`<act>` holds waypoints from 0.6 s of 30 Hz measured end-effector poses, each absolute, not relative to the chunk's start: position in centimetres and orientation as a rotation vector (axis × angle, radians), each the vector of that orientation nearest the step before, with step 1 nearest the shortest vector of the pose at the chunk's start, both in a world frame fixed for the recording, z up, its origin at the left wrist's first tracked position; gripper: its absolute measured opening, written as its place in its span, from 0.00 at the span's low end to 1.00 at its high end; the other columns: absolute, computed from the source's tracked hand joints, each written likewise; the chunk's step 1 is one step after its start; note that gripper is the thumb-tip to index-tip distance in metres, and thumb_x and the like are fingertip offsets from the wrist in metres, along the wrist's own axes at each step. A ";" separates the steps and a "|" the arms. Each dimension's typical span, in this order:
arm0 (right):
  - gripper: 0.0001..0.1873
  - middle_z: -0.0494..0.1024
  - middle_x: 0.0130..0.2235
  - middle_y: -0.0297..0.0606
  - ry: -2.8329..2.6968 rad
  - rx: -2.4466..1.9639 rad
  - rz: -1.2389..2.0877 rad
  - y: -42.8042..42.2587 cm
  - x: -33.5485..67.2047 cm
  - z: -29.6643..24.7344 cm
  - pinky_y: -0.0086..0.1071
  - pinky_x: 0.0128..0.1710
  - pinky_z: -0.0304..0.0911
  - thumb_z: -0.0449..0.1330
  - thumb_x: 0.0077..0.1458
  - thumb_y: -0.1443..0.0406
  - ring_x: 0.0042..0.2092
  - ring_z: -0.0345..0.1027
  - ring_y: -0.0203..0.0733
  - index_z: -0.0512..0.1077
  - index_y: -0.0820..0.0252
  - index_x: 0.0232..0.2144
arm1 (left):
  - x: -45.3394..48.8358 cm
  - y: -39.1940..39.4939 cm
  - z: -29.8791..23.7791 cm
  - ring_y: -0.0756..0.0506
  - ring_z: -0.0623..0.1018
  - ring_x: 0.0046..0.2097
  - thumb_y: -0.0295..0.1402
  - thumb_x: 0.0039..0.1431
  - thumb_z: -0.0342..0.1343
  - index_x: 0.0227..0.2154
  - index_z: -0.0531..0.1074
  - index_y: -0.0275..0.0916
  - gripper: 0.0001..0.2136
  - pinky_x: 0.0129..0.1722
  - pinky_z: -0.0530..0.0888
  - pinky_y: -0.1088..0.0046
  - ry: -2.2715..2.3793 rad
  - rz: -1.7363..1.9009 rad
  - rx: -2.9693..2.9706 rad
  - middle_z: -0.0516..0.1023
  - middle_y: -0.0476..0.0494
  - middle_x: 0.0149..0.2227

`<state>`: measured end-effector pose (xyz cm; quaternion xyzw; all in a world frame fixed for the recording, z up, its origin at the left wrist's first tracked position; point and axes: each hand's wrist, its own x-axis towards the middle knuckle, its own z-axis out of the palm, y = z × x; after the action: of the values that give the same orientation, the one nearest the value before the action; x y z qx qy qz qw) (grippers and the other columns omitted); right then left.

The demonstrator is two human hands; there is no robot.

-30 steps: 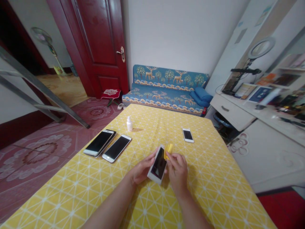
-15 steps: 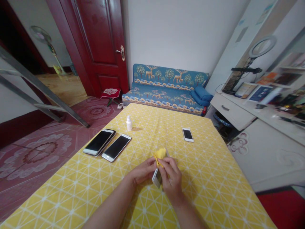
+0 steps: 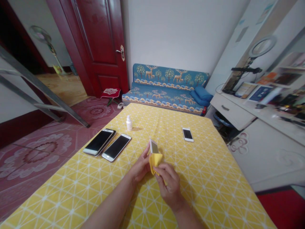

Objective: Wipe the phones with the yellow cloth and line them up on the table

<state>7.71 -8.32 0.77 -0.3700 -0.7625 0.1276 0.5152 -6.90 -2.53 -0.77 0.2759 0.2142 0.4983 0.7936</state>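
Observation:
My left hand grips a smartphone from its left side, holding it tilted up above the table. The phone's upper part shows; its lower part is covered by a yellow cloth. Pinched between the fingers of my right hand is that cloth, folded over the phone's lower end. To the left lie a white-framed phone and, beside it, another phone with a dark item under it. A small white bottle stands behind them.
A small white phone lies at the right on the yellow patterned tablecloth. Beyond the table are a blue sofa and a red door. A white cabinet flanks the right, a metal ladder the left.
The phone in my left hand has shifted up and left, its top end now uncovered. My right hand has drawn the cloth down to the phone's lower end.

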 end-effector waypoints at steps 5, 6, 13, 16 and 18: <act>0.14 0.73 0.36 0.40 -1.812 -1.026 0.212 -7.3 8.4 0.2 0.37 0.38 0.65 0.52 0.59 0.71 0.39 0.68 0.42 0.74 0.56 0.42 | -7.3 -2.6 0.4 0.45 0.78 0.42 0.32 0.60 0.55 0.62 0.57 0.51 0.27 0.38 0.73 0.71 0.405 1.123 0.500 0.76 0.44 0.50; 0.14 0.73 0.36 0.40 -1.806 -1.049 0.193 -7.2 8.5 0.1 0.37 0.38 0.65 0.52 0.60 0.71 0.38 0.67 0.42 0.74 0.56 0.42 | -7.3 -2.6 0.5 0.45 0.78 0.42 0.31 0.60 0.55 0.61 0.59 0.50 0.26 0.37 0.73 0.72 0.410 1.131 0.485 0.76 0.44 0.50; 0.15 0.72 0.35 0.38 -1.889 -1.062 0.048 -7.2 8.4 0.2 0.37 0.38 0.60 0.53 0.59 0.73 0.37 0.65 0.41 0.73 0.57 0.44 | -6.8 -2.3 0.2 0.46 0.78 0.38 0.32 0.59 0.56 0.48 0.74 0.35 0.15 0.38 0.72 0.73 0.495 1.123 0.541 0.80 0.40 0.42; 0.13 0.72 0.34 0.38 -1.850 -1.133 -0.089 -6.6 8.7 0.2 0.38 0.39 0.58 0.54 0.59 0.72 0.37 0.65 0.42 0.74 0.57 0.43 | -6.6 -2.4 -0.1 0.45 0.78 0.39 0.32 0.57 0.58 0.47 0.75 0.35 0.16 0.39 0.71 0.72 0.585 1.120 0.639 0.80 0.38 0.44; 0.13 0.72 0.34 0.38 -1.814 -1.212 -0.155 -6.3 9.2 0.2 0.38 0.39 0.57 0.53 0.59 0.71 0.38 0.64 0.42 0.75 0.56 0.42 | -6.5 -2.5 -0.2 0.45 0.78 0.38 0.33 0.55 0.59 0.49 0.75 0.36 0.18 0.40 0.71 0.71 0.605 1.073 0.745 0.80 0.38 0.43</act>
<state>9.20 -6.25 0.21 -0.4921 -0.7366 -0.0630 0.4596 -6.53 -2.46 -0.25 0.3411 0.2771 0.4914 0.7519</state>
